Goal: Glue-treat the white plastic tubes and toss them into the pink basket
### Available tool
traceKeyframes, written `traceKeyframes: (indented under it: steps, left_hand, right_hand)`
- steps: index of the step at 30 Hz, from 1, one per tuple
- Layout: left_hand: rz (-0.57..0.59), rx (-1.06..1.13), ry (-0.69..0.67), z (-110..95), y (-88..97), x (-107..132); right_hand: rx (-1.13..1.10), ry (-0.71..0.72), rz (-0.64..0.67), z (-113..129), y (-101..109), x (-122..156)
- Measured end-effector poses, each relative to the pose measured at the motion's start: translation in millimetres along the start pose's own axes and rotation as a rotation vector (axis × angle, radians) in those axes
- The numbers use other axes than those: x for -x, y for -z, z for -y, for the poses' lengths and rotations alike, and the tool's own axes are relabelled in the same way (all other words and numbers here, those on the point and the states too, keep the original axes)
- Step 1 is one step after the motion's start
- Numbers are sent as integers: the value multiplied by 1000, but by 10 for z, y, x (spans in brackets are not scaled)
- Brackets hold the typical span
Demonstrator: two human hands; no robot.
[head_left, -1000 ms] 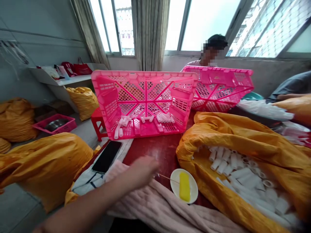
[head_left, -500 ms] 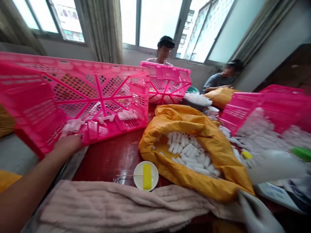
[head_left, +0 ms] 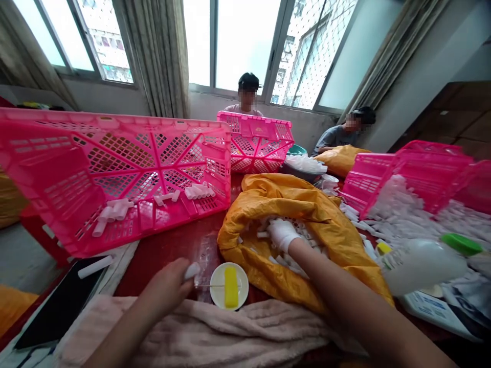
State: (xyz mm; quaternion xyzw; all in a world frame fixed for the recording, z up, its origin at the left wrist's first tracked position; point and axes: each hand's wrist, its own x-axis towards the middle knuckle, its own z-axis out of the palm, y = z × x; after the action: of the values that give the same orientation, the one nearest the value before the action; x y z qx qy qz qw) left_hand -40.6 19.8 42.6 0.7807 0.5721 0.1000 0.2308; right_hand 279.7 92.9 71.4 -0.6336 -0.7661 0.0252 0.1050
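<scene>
My left hand (head_left: pixel 166 284) is clenched on one short white tube (head_left: pixel 192 271), just left of the front edge of the yellow sack (head_left: pixel 295 202). My right hand (head_left: pixel 282 235), covered by a white glove, is inside the mouth of the sack among the loose white tubes (head_left: pixel 264 230). Its fingers are buried, so I cannot tell whether it is grasping anything.

Items relative to the sack:
- Left: one large pink crate (head_left: pixel 115 184), tilted on its side, with about a dozen tubes (head_left: pixel 115 209) lying along its lower wall; exact count not possible.
- Left, farther out: one dark phone (head_left: pixel 61 301) and one tube (head_left: pixel 95 267) lying separately near its top edge.
- Front: one white plate (head_left: pixel 229 286) bearing one yellow sponge (head_left: pixel 231 287), and one pink towel (head_left: pixel 215 327).
- Behind: one pink crate (head_left: pixel 255 143) and two seated persons (head_left: pixel 245 99) (head_left: pixel 341 135).
- Right: a third pink crate (head_left: pixel 402 176) against a heap of white tubes (head_left: pixel 406 220), and one translucent bottle (head_left: pixel 422 266) with one green cap (head_left: pixel 462 244). Its label is too small to read.
</scene>
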Motion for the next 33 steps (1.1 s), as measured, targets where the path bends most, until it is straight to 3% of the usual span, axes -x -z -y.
traceKeyframes:
  steps: [3, 5, 7, 9, 12, 14, 19, 23, 27, 33]
  left_hand:
    - [44, -5, 2, -95, -203, 51]
    - [84, 19, 11, -97, -307, 41]
    - [85, 10, 34, -86, -389, 22]
    - [61, -25, 55, -79, -447, 8]
    - [46, -72, 61, -81, -485, 2]
    - [40, -95, 63, -87, -487, -1]
    - [31, -124, 37, -95, -483, -13]
    - [21, -141, 49, -105, -487, 0]
    - [34, -158, 55, -123, -467, 10]
    - [17, -172, 61, -140, -447, 14]
  right_hand:
    - [-11, -2, 64, 113, 130, 222]
    - [-149, 31, 142, 277, 123, 420]
    - [-368, 82, 197, 468, -11, 599]
    - [-515, 115, 154, 633, -231, 722]
    - [-460, 152, 29, 763, -516, 813]
    - [-404, 181, 14, 779, -578, 848]
    - [-321, 383, -4, 760, -484, 899]
    - [-276, 425, -90, 752, -536, 940]
    - [-213, 559, -60, 742, -558, 1008]
    - [-210, 449, -58, 780, -510, 1024]
